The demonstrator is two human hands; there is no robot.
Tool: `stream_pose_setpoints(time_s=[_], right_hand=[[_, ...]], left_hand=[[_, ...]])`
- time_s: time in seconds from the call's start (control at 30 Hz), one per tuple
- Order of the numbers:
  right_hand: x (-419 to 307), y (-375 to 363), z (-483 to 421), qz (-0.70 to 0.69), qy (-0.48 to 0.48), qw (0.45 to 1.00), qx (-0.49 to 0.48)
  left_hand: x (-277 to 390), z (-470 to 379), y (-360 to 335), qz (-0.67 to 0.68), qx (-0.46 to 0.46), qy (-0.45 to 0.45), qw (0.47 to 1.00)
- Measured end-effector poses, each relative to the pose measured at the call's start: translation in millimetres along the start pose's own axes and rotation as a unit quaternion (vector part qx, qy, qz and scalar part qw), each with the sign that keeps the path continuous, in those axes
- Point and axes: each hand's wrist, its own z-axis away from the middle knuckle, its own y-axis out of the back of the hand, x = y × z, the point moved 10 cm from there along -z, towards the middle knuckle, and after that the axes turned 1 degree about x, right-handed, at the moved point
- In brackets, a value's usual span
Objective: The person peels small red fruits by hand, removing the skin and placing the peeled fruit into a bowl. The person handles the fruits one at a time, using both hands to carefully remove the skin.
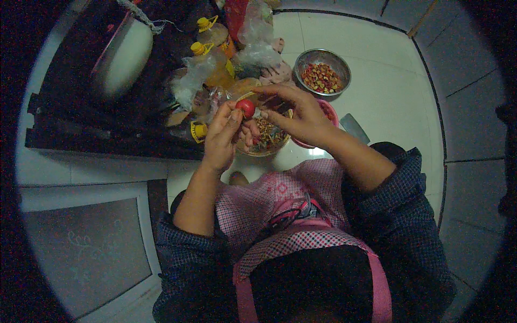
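Note:
A small round red fruit (245, 108) is pinched between the thumb and fingers of my left hand (224, 133). Close to its right, my right hand (297, 115) is raised with the fingers curved and apart; whether it holds something small is hard to tell. Below both hands stands a round container (264, 154) with brown and dark bits in it, partly hidden by the hands. Behind my right hand is a pink basin (329, 111) with red contents, mostly covered. A metal bowl (345, 76) farther back holds cut red and pale fruit pieces (321, 78).
Bottles with yellow caps (199, 48) and clear plastic bags (194, 78) crowd the left, beside a dark cabinet (121, 133). A grey flat object (355, 127) lies on the tiled floor (383, 84) at the right. A pink checked apron (246, 206) covers my lap.

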Motion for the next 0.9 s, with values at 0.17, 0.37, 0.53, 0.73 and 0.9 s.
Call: stream_pose_setpoints(time_s=[0.17, 0.37, 0.53, 0.73, 0.9], right_hand=[[-30.1, -2.0, 2.6, 0.073, 0.153, 0.985, -0.018], [5.3, -9.8, 6.4, -0.001, 0.018, 0.998, -0.058], [50.2, -17.6, 13.0, -0.144, -0.191, 0.967, -0.085], [53.2, -28.6, 19.5, -0.163, -0.196, 0.958, -0.130], [60.2, -31.9, 26.8, -0.133, -0.182, 0.964, -0.141]], left_hand=[[-15.8, 2.5, -2.6, -0.050, -0.003, 0.053, 0.997], [-17.0, 1.7, -6.9, -0.189, -0.013, 0.046, 0.981], [20.6, 9.4, -25.7, -0.487, -0.008, -0.188, 0.853], [0.5, 8.2, -23.8, -0.522, -0.054, -0.143, 0.839], [-5.9, 11.5, -32.2, -0.575, -0.084, -0.142, 0.801]])
